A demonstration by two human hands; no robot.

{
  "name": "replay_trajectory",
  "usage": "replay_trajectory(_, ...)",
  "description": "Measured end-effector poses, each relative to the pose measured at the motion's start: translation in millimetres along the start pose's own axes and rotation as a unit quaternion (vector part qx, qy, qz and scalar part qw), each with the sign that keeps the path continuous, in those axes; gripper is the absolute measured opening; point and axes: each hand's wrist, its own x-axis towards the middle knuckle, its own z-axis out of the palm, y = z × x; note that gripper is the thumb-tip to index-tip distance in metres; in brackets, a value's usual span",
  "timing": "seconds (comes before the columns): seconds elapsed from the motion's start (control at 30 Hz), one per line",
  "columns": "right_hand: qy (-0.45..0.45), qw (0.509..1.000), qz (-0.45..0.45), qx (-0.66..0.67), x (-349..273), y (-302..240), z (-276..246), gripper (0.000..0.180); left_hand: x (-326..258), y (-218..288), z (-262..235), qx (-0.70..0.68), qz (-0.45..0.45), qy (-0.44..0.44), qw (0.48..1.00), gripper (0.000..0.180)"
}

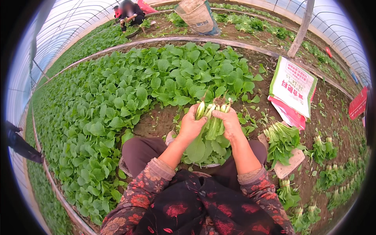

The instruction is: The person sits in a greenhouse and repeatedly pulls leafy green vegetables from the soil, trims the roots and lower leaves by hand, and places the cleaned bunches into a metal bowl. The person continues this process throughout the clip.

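Both my hands are in front of me over my lap, root ends of leafy greens held upward. My left hand (192, 125) is closed round a few pale stems, its thumb toward the middle. My right hand (230, 123) grips a larger bunch of leafy greens (214, 131), thumb across the white stems, thin brown roots sticking up. The leaves hang down between my hands. Below them more leaves lie over a round container, of which only a bit of pale rim (210, 165) shows between my knees.
A dense bed of growing greens (117, 102) spreads ahead and left. At right, a big bunch (282, 140) lies on a board (291, 164), with several bunches on the soil. A printed sack (293, 88), a wooden post (303, 29), a bucket-like container (198, 17) and a crouching person (132, 15) stand farther off.
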Motion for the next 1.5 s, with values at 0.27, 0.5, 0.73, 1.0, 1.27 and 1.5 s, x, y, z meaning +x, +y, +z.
replay_trajectory(0.27,-0.005,0.996,-0.014,-0.086,-0.6,4.0,0.9,0.028,-3.3,-0.1,2.0,-0.045,-0.039,0.016,0.998,0.034)
replay_trajectory(0.5,-0.041,0.992,0.034,-0.117,-5.9,-6.7,1.8,0.024,7.7,43.2,-17.0,-0.052,-0.056,-0.058,0.995,0.023)
replay_trajectory(0.73,-0.058,0.985,0.038,-0.160,-6.3,-6.3,1.9,0.023,9.9,32.7,-14.7,0.167,0.027,-0.066,0.983,0.020)
replay_trajectory(1.0,-0.099,0.986,0.072,-0.117,-16.1,-19.1,-4.4,0.025,21.7,25.3,-28.2,0.332,0.047,-0.011,0.942,0.019)
replay_trajectory(1.27,-0.063,0.983,0.017,-0.174,-10.1,-14.0,-10.9,0.026,28.1,16.6,-23.8,0.163,0.000,-0.005,0.987,0.022)
replay_trajectory(1.5,-0.057,0.964,0.001,-0.261,-6.6,-5.8,-3.9,0.027,22.7,59.1,-4.9,0.219,0.233,-0.064,0.945,0.032)
